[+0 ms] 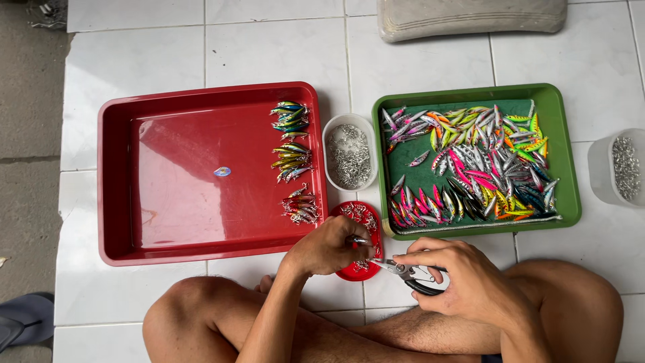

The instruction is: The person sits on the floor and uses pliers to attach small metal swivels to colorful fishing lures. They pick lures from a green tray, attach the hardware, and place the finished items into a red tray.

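Note:
My left hand pinches a small fishing lure just above a little red dish of metal hooks. My right hand grips black-handled pliers, whose jaws point left and meet the lure at my left fingertips. A green tray to the right front holds a heap of many-coloured lures. A red tray on the left has three small rows of lures along its right side.
A white oval tub of metal rings stands between the trays. A clear tub of rings sits at the far right. A grey mat lies at the top. My crossed bare legs rest on white tiles.

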